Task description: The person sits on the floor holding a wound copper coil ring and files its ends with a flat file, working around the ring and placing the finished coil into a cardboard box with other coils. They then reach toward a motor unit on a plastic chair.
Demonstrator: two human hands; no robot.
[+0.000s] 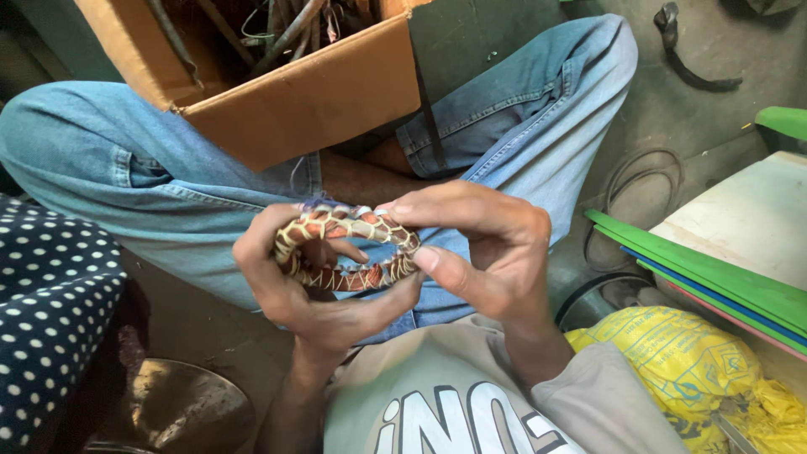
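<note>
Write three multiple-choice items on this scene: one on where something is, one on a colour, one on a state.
1. Where is the cardboard box?
A. Above the hands, between the person's knees
B. On the yellow sack
C. Under the dotted cloth

2. What colours are on the woven ring?
A. Blue and white
B. Reddish-orange with pale cream lattice
C. Plain green

3. How is the woven ring held?
A. Lying loose on the floor
B. Pinched by one hand only
C. Gripped by both hands at once

Answers:
1. A, the box sits open against the jeans, past the hands.
2. B, a cream criss-cross runs over reddish-orange wrapping.
3. C, the left hand curls round one side and the right hand pinches the other.
</note>
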